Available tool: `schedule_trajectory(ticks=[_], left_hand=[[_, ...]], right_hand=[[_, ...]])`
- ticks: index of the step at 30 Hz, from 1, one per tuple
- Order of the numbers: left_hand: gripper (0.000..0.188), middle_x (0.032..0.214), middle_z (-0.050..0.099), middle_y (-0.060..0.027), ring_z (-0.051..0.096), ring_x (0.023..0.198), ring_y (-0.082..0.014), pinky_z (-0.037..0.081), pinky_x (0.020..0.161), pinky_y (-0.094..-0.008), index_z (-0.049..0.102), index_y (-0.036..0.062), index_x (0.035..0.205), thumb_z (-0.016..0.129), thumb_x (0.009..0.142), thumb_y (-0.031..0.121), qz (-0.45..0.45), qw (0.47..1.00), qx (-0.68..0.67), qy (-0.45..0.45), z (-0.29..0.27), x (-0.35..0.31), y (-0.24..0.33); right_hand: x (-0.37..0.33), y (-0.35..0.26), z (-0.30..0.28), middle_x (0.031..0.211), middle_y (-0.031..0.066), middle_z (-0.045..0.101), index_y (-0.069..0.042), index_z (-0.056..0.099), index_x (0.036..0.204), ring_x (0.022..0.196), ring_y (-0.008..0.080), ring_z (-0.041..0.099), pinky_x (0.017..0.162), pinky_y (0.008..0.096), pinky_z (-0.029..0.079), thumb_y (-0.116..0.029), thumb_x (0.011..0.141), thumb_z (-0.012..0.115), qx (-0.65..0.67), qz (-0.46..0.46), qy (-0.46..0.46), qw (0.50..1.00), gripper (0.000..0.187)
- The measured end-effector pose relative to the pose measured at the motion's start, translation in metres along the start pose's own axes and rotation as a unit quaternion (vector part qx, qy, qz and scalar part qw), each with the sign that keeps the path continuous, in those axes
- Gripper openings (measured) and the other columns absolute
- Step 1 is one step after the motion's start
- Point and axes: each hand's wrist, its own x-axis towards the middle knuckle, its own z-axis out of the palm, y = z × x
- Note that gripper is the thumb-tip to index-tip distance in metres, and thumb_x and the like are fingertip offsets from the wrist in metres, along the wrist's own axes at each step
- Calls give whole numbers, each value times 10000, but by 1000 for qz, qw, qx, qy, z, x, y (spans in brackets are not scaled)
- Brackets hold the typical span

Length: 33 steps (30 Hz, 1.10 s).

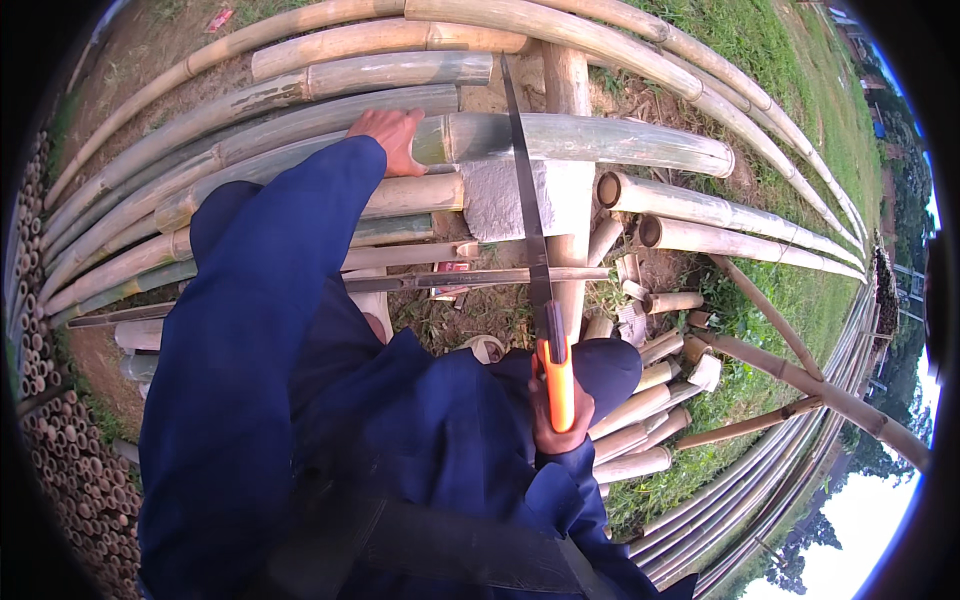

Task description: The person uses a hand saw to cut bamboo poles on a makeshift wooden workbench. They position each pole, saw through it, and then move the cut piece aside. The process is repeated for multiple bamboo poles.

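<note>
My left hand point(390, 138) presses down on a thick greenish bamboo pole point(630, 142), its fingers and thumb curved round the top. In my right hand point(562, 425) is the orange handle of a handsaw point(524, 180), closed in the fingers. The long dark blade points away from me and crosses over the pole to the right of my left hand. Whether its teeth have entered the bamboo I cannot tell. Under the pole, beside the blade, sits a pale block point(490, 205).
More bamboo poles point(400, 85) lie side by side at the left and far side. A round crosspiece point(567, 85) runs beneath them. Cut bamboo pieces point(640, 420) lie by my right knee. Stacked bamboo point(85, 500) fills the lower left. Slanted props point(800, 375) stand at right.
</note>
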Motion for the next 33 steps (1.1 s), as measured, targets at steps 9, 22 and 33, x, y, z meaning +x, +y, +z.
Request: schedule_trajectory(ticks=[9, 22, 33], left_hand=[[855, 1099, 721, -238, 688, 1076, -403, 512, 985, -485, 559, -3, 1344, 850, 691, 466, 3, 1000, -10, 5, -6, -1, 8], [860, 1098, 719, -251, 690, 1077, -404, 523, 975, -487, 555, -4, 1352, 841, 694, 471, 5, 1000, -1, -7, -2, -3, 6], [894, 1122, 719, -241, 678, 1092, -421, 508, 981, -512, 527, 11, 1386, 842, 681, 462, -5, 1000, -10, -12, -4, -7, 13]], right_hand=[[82, -27, 44, 657, 71, 561, 45, 621, 934, 593, 119, 477, 571, 317, 446, -61, 955, 693, 48, -81, 12, 995, 130], [81, -33, 35, 682, 54, 588, 29, 642, 959, 627, 120, 599, 595, 305, 486, -52, 938, 699, 52, -17, -28, 998, 101], [52, -22, 20, 736, 111, 657, 29, 681, 1035, 629, 143, 572, 640, 328, 508, -51, 944, 679, 38, -20, -19, 999, 120]])
